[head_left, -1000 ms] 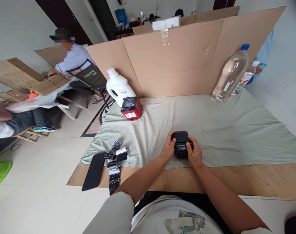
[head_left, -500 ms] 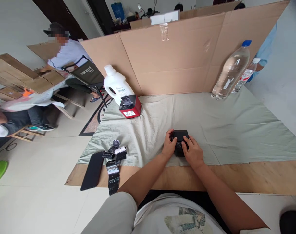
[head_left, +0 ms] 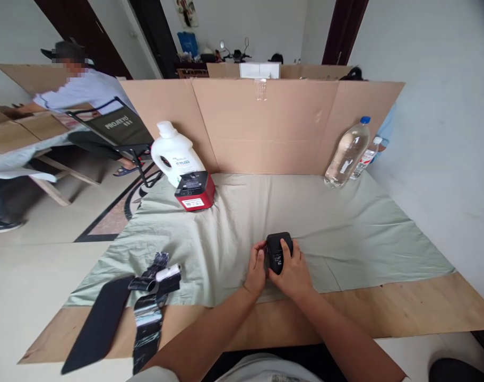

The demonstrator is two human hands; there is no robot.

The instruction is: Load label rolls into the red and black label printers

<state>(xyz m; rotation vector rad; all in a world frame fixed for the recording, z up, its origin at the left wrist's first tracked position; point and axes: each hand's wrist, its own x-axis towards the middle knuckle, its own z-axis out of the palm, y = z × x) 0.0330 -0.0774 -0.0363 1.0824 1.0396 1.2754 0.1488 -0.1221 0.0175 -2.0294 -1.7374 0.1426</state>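
A small black box-shaped device [head_left: 277, 260], with pale marks on its near face, is held low over the cloth near the table's front. My right hand [head_left: 295, 271] grips it from the right, one finger lying across its top and the thumb at its near lower edge. On the other side, my left hand [head_left: 256, 271] has curled fingers against the device's left edge; its thumb points up. Its palm side is partly hidden. What kind of device it is, I cannot make out.
On the left lie a dark flat slab [head_left: 101, 323] and unrolled shiny black film [head_left: 148, 318] with a white roll [head_left: 167, 273]. Further back stand a red-and-black box [head_left: 196, 193], a white jug [head_left: 178, 154] and two clear bottles [head_left: 347, 154], before a cardboard screen [head_left: 266, 127]. A person sits at left.
My head view has shifted. The device has turned and tilted, so its marked near face now shows. My left thumb has come off its top, and my right hand has shifted around it.
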